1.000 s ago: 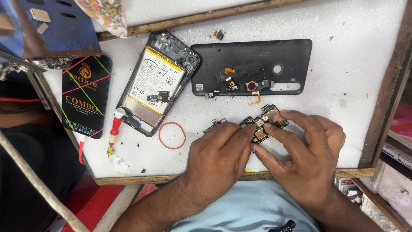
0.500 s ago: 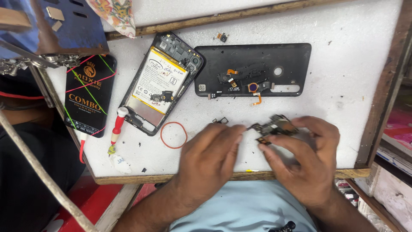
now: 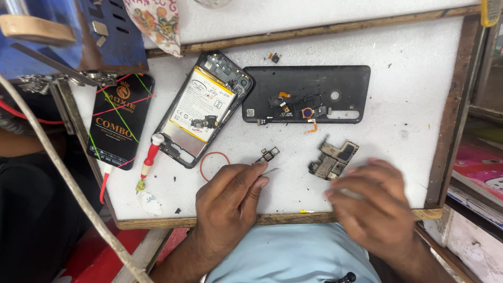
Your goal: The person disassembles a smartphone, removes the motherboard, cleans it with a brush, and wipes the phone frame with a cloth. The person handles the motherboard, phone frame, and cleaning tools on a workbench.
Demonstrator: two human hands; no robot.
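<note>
The fingers [image 3: 257, 181] of the left hand [image 3: 228, 207] are pinched together on a thin metal tool [image 3: 270, 171], whose tip projects toward a small black bracket part [image 3: 270, 153] lying just beyond it on the worktop [image 3: 408, 105]. The right hand [image 3: 374, 204] is blurred; its fingers [image 3: 361, 173] are spread and released, grasping nothing, and hover just beside a small circuit board [image 3: 334, 159] that lies free on the worktop, apart from the fingertips.

A red rubber ring [image 3: 215, 166] lies left of the left hand, touching neither hand. Beyond it, an opened phone body [image 3: 201, 107] rests tilted, its white-and-yellow battery exposed. A red-handled screwdriver [image 3: 149, 160] lies against the lower corner of the phone body. Right of the phone body, a black back cover [image 3: 309, 84] lies inner side up, carrying small components and orange flex cables. A small loose component [image 3: 274, 57] sits above the cover. At the left edge of the worktop lies a black packet [image 3: 120, 123] with red and green lines.
</note>
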